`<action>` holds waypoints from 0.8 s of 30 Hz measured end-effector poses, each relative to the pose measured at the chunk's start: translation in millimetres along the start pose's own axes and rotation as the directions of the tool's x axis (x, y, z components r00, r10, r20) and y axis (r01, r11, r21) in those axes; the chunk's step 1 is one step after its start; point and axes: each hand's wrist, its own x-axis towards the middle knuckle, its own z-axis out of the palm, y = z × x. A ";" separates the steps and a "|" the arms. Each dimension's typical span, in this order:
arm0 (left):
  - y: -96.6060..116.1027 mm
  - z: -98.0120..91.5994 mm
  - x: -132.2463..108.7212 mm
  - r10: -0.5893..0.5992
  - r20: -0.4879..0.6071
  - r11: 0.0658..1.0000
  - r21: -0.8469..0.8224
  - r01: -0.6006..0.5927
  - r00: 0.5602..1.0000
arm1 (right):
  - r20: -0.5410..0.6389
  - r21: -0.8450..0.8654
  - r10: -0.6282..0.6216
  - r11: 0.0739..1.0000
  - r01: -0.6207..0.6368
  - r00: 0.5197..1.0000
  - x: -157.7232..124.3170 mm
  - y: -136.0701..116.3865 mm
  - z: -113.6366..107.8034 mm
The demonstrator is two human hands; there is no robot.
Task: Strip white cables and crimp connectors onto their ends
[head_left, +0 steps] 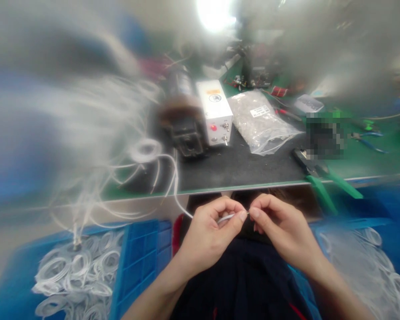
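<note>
My left hand (pixel 216 226) is closed in a pinch on a white cable (pixel 184 210), close to its end. Thumb and forefinger of my right hand (pixel 276 220) are pressed together at the small bare tip showing between the two hands; what exactly lies under those fingertips is too small to make out. Both hands are over my lap, just in front of the bench edge. From my left hand the cable runs up and left over the edge to a white coil (pixel 146 150) on the bench.
Beyond stand a dark machine (pixel 188 120) and a white control box (pixel 216 113) with a lit red light. Right of them lie a clear bag of small parts (pixel 258 120) and green-handled pliers (pixel 323 182). Blue crates (pixel 136 262) with coiled white cables stand on both sides.
</note>
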 end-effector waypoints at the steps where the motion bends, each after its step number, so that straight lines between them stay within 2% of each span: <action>1: 0.6 1.1 0.9 -0.005 0.014 1.000 0.001 0.005 1.000 | 0.001 0.031 0.020 0.999 -0.020 1.000 -1.6 0.9 -1.6; 4: 1.6 2.8 5.8 -0.008 0.024 1.000 0.019 0.008 1.000 | -0.103 0.041 0.049 0.998 -0.045 0.994 -9.5 5.9 -16.6; 6: 2.2 2.9 11.0 0.000 -0.005 1.000 0.030 0.000 1.000 | -0.284 -0.113 0.017 0.992 -0.051 0.959 -16.7 14.5 -38.8; 7: 2.6 3.1 13.9 0.004 -0.014 0.999 0.037 -0.003 1.000 | -0.391 -0.250 -0.034 0.966 -0.070 0.920 -20.2 21.4 -53.3; 9: 4.0 4.6 19.9 0.010 -0.015 0.999 0.051 -0.009 1.000 | -0.538 -0.570 -0.197 0.801 -0.182 0.819 -26.0 41.2 -86.2; 10: 5.0 6.1 23.0 0.011 -0.004 0.998 0.058 -0.011 1.000 | -0.556 -0.680 -0.276 0.694 -0.237 0.784 -27.7 53.7 -102.4; 12: 7.3 10.4 29.1 0.013 0.018 0.998 0.069 -0.014 1.000 | -0.505 -0.792 -0.316 0.539 -0.285 0.803 -28.8 81.6 -130.0; 13: 8.6 12.9 32.2 0.017 0.025 0.997 0.076 -0.019 1.000 | -0.476 -0.816 -0.276 0.493 -0.302 0.835 -28.5 95.3 -140.0; 16: 13.0 19.5 40.8 0.038 0.041 0.995 0.096 -0.041 0.998 | -0.457 -0.839 -0.177 0.411 -0.356 0.872 -27.0 126.8 -155.0; 18: 16.0 22.1 45.7 0.047 0.046 0.993 0.102 -0.052 0.998 | -0.458 -0.847 -0.143 0.369 -0.382 0.877 -26.8 136.4 -157.3; 21: 19.4 23.9 51.1 0.057 0.050 0.992 0.111 -0.062 0.997 | -0.456 -0.844 -0.109 0.368 -0.390 0.884 -26.3 136.4 -158.6; 24: 20.8 25.2 54.5 0.065 0.058 0.989 0.129 -0.072 0.996 | -0.458 -0.814 -0.067 0.433 -0.388 0.887 -21.4 126.6 -157.7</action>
